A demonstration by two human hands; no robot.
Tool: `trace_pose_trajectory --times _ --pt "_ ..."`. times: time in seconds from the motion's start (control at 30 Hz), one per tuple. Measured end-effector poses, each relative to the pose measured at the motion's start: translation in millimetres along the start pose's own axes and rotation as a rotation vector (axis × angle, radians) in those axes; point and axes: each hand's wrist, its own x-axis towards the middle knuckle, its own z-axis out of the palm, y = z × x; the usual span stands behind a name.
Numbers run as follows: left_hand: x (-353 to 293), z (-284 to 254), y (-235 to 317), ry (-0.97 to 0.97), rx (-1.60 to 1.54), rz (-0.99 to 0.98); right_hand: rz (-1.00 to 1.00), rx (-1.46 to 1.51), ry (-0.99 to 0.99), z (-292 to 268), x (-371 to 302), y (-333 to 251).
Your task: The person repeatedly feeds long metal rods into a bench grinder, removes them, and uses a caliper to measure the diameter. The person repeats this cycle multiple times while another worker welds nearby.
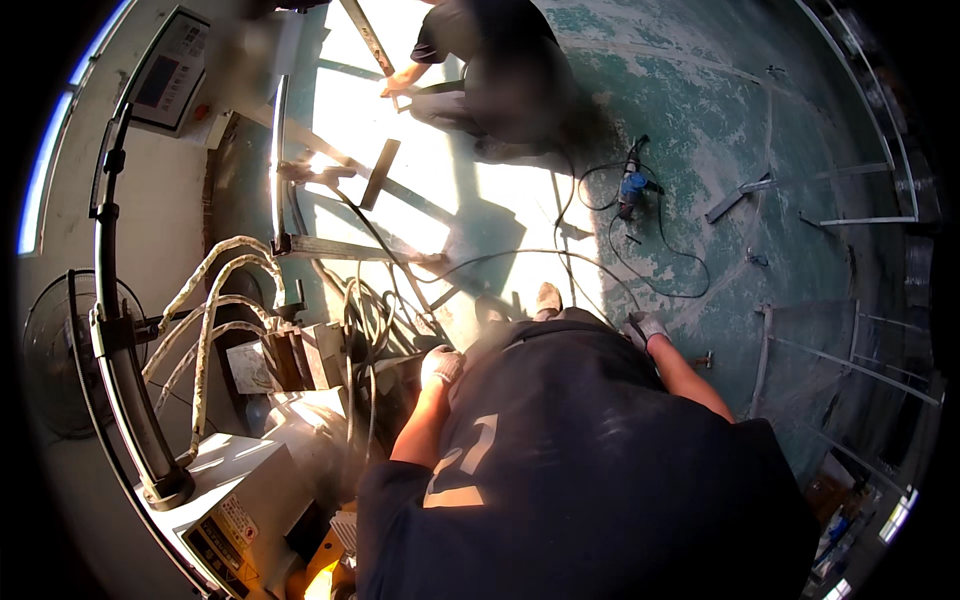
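Observation:
My left hand (442, 366), in a pale work glove, is held low at my left side with the fingers curled. It is close to a bundle of hoses and cables (366, 315); whether anything is inside it is hidden. My right hand (650, 327), also gloved, is at my right side, its fingers bent and partly behind my dark shirt. A thin black cable (520, 251) arcs across the floor and reaches that hand. What the right hand grips, if anything, does not show. Between the hands, the tip of a shoe (548, 298) shows below me.
Ahead, a person (500, 70) crouches with one hand at a metal bar (368, 36). A blue corded power tool (631, 188) lies on the worn green floor. Left are a metal frame (350, 248), a white machine (225, 480) and a fan (65, 350). Metal racks (850, 355) stand right.

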Motion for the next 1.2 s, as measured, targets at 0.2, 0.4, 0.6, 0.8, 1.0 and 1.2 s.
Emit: trace_pose_trajectory --times 0.2,0.4,0.6,0.8,1.0,1.2 --pt "13 -80 -9 -0.092 -0.455 -0.154 0.211 0.1 0.079 16 -22 26" --pt "20 -102 -15 -0.274 -0.789 -0.455 0.219 0.284 0.119 56 -37 49" --pt "26 -121 -39 -0.374 -0.412 -0.083 0.303 0.395 0.049 82 -79 53" --pt "34 -155 -35 -0.386 -0.094 0.156 0.286 0.497 0.075 114 -70 91" --pt "43 -138 -31 -0.324 -0.317 -0.101 0.174 0.277 0.057 78 -68 63" --pt "31 -117 -17 -0.293 -0.306 -0.103 0.083 0.149 -0.003 36 -56 32"
